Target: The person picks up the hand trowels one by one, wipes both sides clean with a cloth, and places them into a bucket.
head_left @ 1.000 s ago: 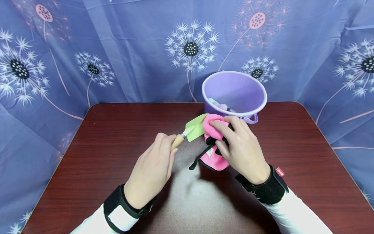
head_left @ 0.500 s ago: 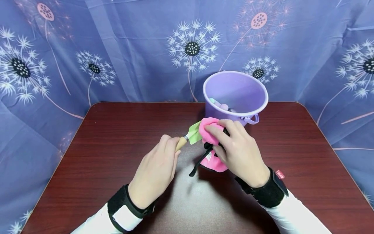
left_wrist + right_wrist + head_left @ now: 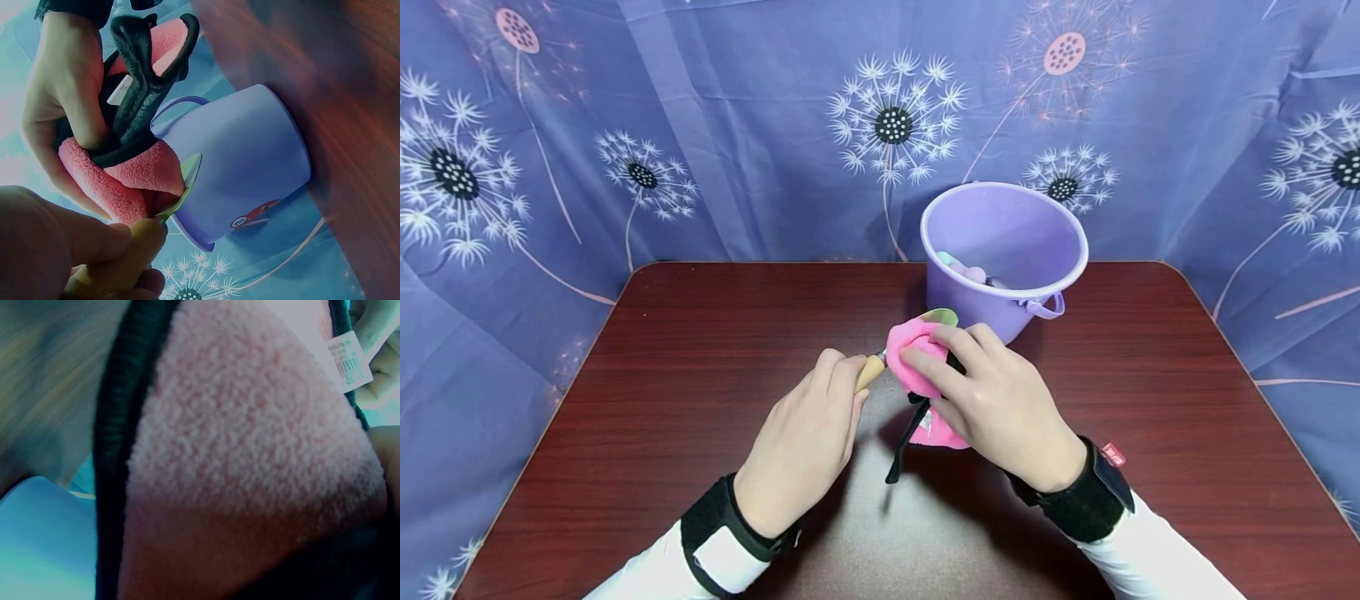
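Observation:
A small trowel with a pale wooden handle [image 3: 870,373] is gripped in my left hand [image 3: 801,437]. My right hand [image 3: 1003,404] holds a fluffy pink cloth [image 3: 912,346] with black edging, folded around the green blade [image 3: 942,317]. Only the blade's tip shows above the cloth in the head view. A black strap [image 3: 906,446] dangles from the cloth, and its lower pink part hangs under my right fingers. In the left wrist view the blade [image 3: 192,172] emerges from the fold. Pink pile and a white label [image 3: 350,362] fill much of the right wrist view.
Just behind my hands stands a purple bucket [image 3: 973,307] with a side handle, holding several small pastel items [image 3: 973,275]. The dark red wooden table [image 3: 722,325] backs onto a blue dandelion-print curtain [image 3: 760,133].
My right hand and the cloth have moved left and slightly down along the blade, toward the trowel's handle. Most of the blade is now covered. My left hand has shifted slightly right.

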Motion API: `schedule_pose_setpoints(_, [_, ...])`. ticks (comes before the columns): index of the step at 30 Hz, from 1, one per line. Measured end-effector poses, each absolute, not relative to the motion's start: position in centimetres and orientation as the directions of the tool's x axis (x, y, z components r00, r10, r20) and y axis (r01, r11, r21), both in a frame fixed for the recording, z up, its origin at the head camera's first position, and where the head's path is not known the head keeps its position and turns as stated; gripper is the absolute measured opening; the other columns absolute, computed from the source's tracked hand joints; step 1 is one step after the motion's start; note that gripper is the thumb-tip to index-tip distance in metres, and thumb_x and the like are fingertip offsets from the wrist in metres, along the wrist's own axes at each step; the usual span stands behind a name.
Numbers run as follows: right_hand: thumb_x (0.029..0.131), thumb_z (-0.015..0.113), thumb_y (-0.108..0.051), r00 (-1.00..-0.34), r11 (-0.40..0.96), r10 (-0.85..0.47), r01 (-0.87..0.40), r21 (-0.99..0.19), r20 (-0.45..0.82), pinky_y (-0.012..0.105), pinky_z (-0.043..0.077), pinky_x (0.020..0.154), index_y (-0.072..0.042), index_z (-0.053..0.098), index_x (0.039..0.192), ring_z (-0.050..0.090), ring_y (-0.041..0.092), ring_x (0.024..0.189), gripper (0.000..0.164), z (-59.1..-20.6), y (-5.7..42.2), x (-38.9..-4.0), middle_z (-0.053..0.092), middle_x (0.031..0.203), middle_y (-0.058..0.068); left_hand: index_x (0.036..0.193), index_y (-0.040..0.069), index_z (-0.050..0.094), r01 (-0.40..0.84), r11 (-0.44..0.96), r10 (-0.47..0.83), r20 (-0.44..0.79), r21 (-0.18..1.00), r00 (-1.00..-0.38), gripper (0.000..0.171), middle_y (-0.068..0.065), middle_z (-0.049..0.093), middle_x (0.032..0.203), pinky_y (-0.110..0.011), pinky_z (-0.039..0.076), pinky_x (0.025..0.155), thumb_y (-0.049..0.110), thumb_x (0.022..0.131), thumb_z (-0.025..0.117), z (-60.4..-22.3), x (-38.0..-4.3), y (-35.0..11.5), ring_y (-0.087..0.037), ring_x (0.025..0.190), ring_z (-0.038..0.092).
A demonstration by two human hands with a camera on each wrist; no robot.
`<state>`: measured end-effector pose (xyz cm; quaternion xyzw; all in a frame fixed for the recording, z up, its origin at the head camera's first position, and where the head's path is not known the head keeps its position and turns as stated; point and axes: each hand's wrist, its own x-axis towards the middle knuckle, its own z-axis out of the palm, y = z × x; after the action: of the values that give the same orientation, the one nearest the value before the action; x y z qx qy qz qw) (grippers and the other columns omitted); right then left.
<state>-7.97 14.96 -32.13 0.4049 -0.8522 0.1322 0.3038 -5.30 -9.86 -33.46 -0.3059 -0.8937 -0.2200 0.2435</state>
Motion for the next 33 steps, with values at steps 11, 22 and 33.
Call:
schedule_pose_setpoints(11, [0.083,0.088,-0.014,-0.45,0.596,-0.671,-0.8,0.069,0.589,0.036,0.051,0.059,-0.012,0.07,0.131,0.055,0.031,0.09,0.051,-32.05,14.83,-7.9,0.062,0.132,0.014,0.127,-0.004,0.057,0.642,0.724,0.429,0.564,0.253,-0.706,0.029,-0.009,0.051,0.1,-0.034,0.051,0.056,0.007,0.101,0.068,-33.08,-5.29,-10.01,-0.021,0.073,0.055])
schedule_pose_setpoints(22, [0.088,0.086,-0.018,-0.481,0.619,-0.677,-0.782,0.077,0.557,0.036,0.051,0.06,-0.014,0.071,0.131,0.055,0.03,0.092,0.046,-31.95,14.95,-7.94,0.062,0.132,0.012,0.128,-0.003,0.058,0.638,0.727,0.421,0.57,0.254,-0.706,0.03,-0.01,0.052,0.101,-0.034,0.052,0.057,0.008,0.102,0.067,-32.89,-5.26,-10.12,-0.021,0.073,0.055])
schedule_pose_setpoints(33, [0.093,0.081,-0.018,-0.541,0.685,-0.627,-0.726,0.066,0.56,0.04,0.055,0.062,-0.016,0.071,0.129,0.058,0.032,0.094,0.037,-31.87,15.51,-8.36,0.063,0.13,0.012,0.128,-0.004,0.058,0.632,0.73,0.418,0.56,0.261,-0.715,0.031,-0.011,0.054,0.104,-0.033,0.052,0.056,0.008,0.102,0.069,-32.53,-5.23,-10.26,-0.02,0.074,0.057])
